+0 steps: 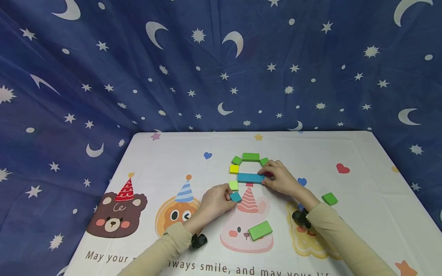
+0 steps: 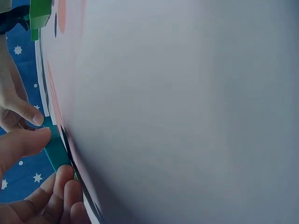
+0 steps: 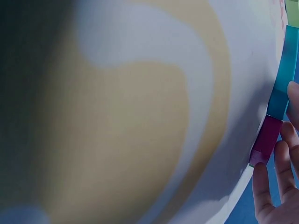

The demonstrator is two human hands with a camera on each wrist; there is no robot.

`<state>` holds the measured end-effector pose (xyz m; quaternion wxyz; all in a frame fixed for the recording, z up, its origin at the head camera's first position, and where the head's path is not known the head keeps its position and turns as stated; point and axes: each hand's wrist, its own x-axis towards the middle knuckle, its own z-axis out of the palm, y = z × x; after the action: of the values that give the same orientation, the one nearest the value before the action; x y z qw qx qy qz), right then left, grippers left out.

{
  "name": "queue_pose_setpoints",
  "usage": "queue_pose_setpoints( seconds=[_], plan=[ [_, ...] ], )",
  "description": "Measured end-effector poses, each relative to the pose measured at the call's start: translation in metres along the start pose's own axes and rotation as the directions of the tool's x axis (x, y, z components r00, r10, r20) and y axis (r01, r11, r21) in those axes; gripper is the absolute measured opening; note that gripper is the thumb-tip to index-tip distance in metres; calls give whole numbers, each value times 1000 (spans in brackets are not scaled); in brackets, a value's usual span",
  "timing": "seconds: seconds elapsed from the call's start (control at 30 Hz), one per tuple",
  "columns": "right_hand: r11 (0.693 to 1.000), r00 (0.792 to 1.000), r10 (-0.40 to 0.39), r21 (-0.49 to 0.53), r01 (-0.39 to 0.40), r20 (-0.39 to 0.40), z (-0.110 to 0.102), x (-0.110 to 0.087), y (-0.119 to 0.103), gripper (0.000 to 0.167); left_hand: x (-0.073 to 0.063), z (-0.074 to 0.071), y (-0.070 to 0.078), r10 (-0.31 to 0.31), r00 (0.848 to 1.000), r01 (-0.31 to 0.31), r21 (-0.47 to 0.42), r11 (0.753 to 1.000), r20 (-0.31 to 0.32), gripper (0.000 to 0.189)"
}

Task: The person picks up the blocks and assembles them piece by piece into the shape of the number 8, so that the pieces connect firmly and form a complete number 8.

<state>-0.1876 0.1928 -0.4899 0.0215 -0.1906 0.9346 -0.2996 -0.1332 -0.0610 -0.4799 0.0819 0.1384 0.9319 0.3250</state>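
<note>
My left hand [image 1: 216,201] pinches a small blue block [image 1: 236,197] between thumb and fingers, just below a light green block [image 1: 233,185]. In the left wrist view the blue block [image 2: 57,153] shows between thumb and fingertips. At the right end of a long blue block [image 1: 250,178], my right hand [image 1: 281,178] holds a dark red block [image 1: 269,176], mostly covered in the head view. The right wrist view shows this red block [image 3: 267,137] end to end with the long blue one [image 3: 282,77]. A yellow block [image 1: 234,169] sits above the light green one.
Green blocks form the top of the outline: a long one [image 1: 251,157], a left one [image 1: 236,160] and a right one [image 1: 264,161]. Nearer the front lies a loose green block [image 1: 260,230]; another green block [image 1: 329,198] is right of the right forearm. A starry curtain [image 1: 221,76] hangs behind.
</note>
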Motion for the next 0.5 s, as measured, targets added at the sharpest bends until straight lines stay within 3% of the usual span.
queue_pose_setpoints(
  seconds=[0.5],
  plan=[
    [1000,1000,8,9,-8,1,1,0,0,25,4,4,-1,16,1000,-16,24,1000,4,25]
  ],
)
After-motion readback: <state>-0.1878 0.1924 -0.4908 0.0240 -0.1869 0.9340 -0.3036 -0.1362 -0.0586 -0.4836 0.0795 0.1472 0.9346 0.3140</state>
